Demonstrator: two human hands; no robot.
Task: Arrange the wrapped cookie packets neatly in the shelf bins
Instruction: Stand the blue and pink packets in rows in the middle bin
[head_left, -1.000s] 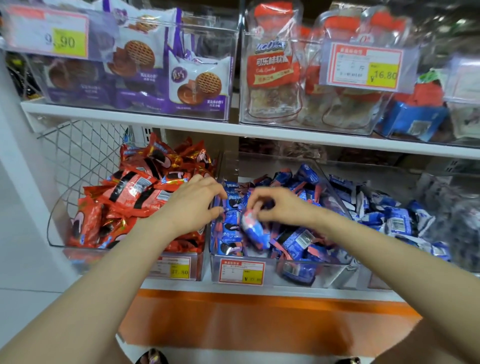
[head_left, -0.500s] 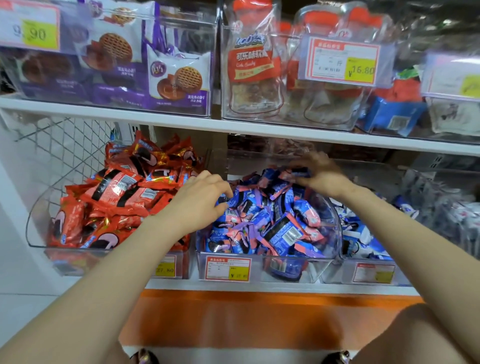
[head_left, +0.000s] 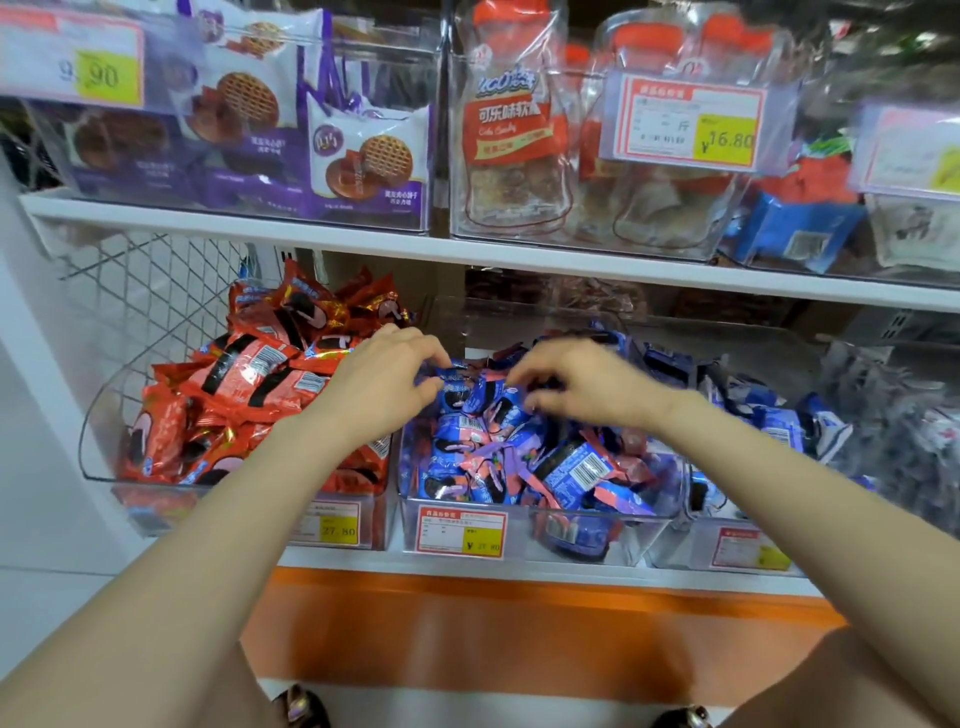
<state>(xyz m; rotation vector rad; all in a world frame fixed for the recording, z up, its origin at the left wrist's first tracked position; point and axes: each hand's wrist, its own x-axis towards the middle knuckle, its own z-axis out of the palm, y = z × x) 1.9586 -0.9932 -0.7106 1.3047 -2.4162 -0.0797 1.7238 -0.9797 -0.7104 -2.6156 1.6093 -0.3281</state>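
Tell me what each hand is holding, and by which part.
The left hand pinches a blue wrapped cookie packet by its left edge. The right hand curls its fingers over other blue packets; whether it grips one cannot be told.

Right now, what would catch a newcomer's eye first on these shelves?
The left hand and right hand reach into the blue packets heaped in the middle bin. Just left, a heap of red packets glows brightest. Above right, a price tag reading 16.80 stands out.
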